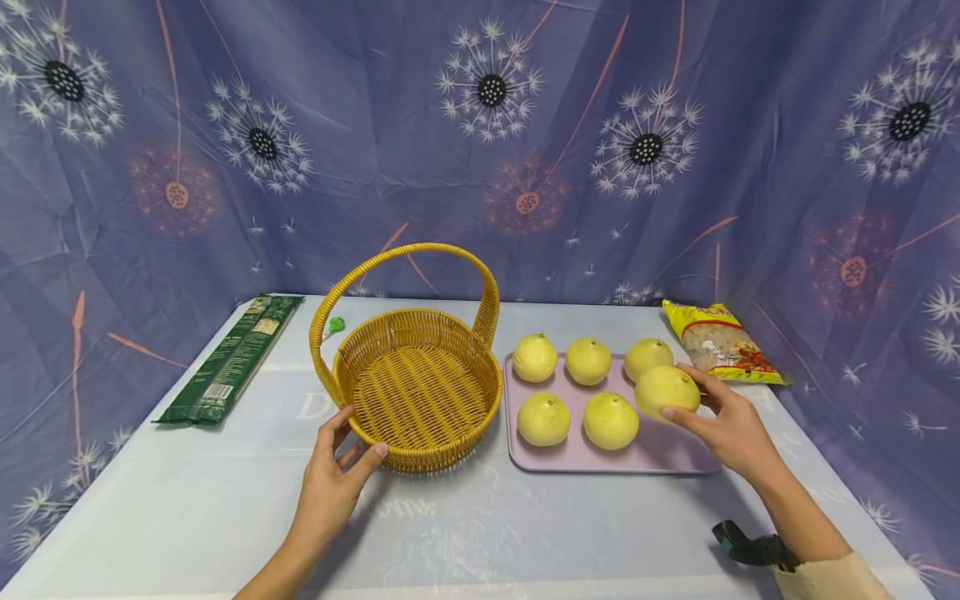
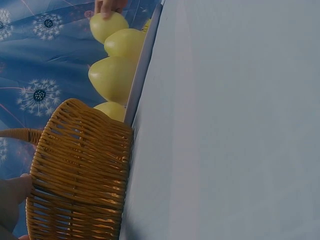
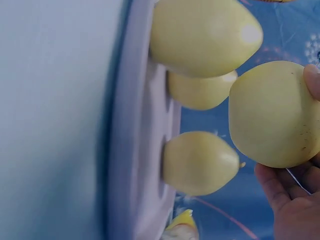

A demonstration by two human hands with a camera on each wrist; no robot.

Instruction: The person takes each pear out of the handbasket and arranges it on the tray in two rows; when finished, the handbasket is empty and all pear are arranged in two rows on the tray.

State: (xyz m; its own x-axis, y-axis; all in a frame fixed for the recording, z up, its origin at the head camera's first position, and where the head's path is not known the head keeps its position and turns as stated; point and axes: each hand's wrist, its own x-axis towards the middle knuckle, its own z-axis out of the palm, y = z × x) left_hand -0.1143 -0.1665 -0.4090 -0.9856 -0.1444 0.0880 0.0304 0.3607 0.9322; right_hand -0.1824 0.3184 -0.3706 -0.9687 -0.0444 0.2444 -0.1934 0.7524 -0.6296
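Observation:
In the head view a pale yellow pomelo is held above the purple tray's right part by my right hand. Thumb and fingers grip it from the side, and the right wrist view shows this pomelo raised off the tray surface. Several other pomelos sit on the tray in two rows. Left of the tray stands a golden woven basket with a tall arched handle, its inside bare. My left hand holds the basket's near left rim, its thumb at the edge in the left wrist view.
A green packet lies at the table's left side. At the back right is a yellow snack bag behind the tray. A small green item shows behind the basket handle. Patterned cloth hangs around the table.

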